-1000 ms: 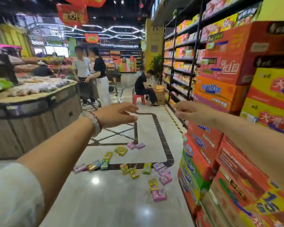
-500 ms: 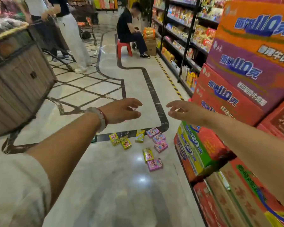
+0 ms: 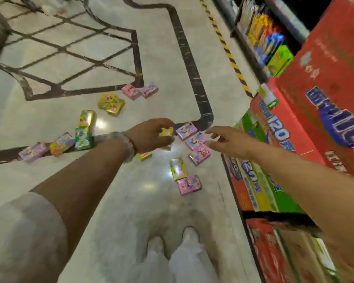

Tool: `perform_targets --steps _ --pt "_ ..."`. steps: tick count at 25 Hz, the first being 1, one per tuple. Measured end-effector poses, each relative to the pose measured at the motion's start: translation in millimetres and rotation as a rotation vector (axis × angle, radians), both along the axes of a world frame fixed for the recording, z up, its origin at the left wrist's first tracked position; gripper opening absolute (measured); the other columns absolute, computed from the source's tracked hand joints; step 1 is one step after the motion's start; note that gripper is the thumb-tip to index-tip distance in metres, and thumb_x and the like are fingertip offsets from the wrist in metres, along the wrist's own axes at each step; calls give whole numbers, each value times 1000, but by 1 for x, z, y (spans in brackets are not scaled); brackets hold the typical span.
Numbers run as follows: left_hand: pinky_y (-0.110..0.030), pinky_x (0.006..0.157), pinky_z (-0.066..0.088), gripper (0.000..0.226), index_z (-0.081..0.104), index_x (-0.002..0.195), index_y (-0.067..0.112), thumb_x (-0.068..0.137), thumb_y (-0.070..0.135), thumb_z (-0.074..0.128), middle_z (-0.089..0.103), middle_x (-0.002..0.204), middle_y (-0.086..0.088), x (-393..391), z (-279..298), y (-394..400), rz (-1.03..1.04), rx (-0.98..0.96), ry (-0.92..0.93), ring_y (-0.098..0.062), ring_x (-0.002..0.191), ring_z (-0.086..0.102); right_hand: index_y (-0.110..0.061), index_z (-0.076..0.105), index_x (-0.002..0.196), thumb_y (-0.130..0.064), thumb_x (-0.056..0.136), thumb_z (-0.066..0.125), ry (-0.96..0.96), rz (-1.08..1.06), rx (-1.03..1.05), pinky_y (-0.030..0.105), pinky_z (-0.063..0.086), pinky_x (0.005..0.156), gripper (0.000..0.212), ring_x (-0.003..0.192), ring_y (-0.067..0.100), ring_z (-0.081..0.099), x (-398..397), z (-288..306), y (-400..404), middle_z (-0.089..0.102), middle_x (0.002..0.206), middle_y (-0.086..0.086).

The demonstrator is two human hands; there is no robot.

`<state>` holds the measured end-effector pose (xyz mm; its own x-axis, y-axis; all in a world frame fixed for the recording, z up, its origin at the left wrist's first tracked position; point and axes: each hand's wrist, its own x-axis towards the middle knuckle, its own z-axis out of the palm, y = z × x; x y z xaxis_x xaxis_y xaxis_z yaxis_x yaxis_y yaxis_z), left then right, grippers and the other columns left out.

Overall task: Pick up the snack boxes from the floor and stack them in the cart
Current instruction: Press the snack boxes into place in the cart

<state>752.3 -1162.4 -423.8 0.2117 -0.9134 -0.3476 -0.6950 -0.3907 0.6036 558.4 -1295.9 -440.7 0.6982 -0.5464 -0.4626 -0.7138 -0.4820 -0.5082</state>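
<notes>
Many snack boxes on the floor, both hands reaching

Several snack boxes (image 3: 189, 184) lie scattered on the pale tiled floor (image 3: 131, 201): pink ones near the right, yellow and green ones toward the left, a pink pair farther off. No cart is in view. Left hand (image 3: 149, 134) hangs above the middle of the scatter, fingers loosely curled beside a yellow box (image 3: 166, 132); whether they touch it cannot be told through the blur. Right hand (image 3: 227, 142) reaches out over the pink boxes, fingers relaxed and apart, holding nothing. Stacked red cartons (image 3: 319, 111) stand along the right
</notes>
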Motion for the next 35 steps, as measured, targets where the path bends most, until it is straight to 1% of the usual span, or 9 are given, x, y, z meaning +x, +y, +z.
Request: perform_targets --steps 3,9,15,18,21,25,27,31,35 --pt "-17 92 33 46 46 134 16 90 19 59 50 135 -3 26 -101 -25 -14 82 6 -20 121 49 -24 48 136 -35 92 57 25 15 31 18 34 80 46 100 15 51 24 -102 -24 52 131 6" --pt "-17 94 30 46 41 138 20 94 26 52 41 143 0 48 -374 -73 -126 124 -62 -18 127 43 -23 48 135 -40 91 57 80 153 -11 23 35 89 48 120 18 48 41 -362 -50 49 138 2" --pt "-43 112 28 75 14 148 33 87 40 58 7 158 5 29 -596 -123 -526 292 -403 -27 145 8 -15 48 130 -42 84 64 342 324 -91 32 40 96 56 122 25 45 25 -561 -47 48 132 6" --pt "-49 109 27 87 8 148 37 81 39 64 -3 158 9 12 -630 -137 -691 342 -553 -27 146 -1 -10 56 112 -35 72 73 316 362 -221 33 42 86 51 104 27 54 14 -612 -33 56 111 9" --pt "-58 109 21 87 8 147 41 80 40 64 -1 158 11 1 -644 -137 -788 383 -590 -28 146 -1 -12 63 74 -29 26 87 203 351 -349 26 49 64 57 69 24 60 6 -634 -23 60 73 5" --pt "-66 107 3 82 29 141 37 70 54 69 32 146 4 10 -645 -133 -672 327 -713 -27 142 14 -15 56 60 -32 5 84 147 330 -396 21 43 53 64 45 18 52 3 -642 -26 53 53 1" --pt "-61 110 6 86 36 135 29 63 64 69 42 133 0 22 -649 -124 -492 369 -699 -25 135 27 -13 59 70 -39 10 86 187 326 -376 24 44 59 71 54 21 55 6 -636 -29 56 62 4" --pt "-41 97 40 93 36 132 29 57 72 68 45 122 -5 38 -659 -93 -155 483 -403 -30 118 44 -13 51 120 -43 66 78 313 402 -307 33 33 88 67 110 27 45 4 -623 -34 48 118 10" --pt "-34 86 43 77 47 119 21 62 67 70 51 109 -5 44 -668 -71 57 342 -302 -28 108 50 -15 43 114 -46 68 77 377 271 -130 30 34 72 65 104 22 47 10 -621 -38 48 114 5"
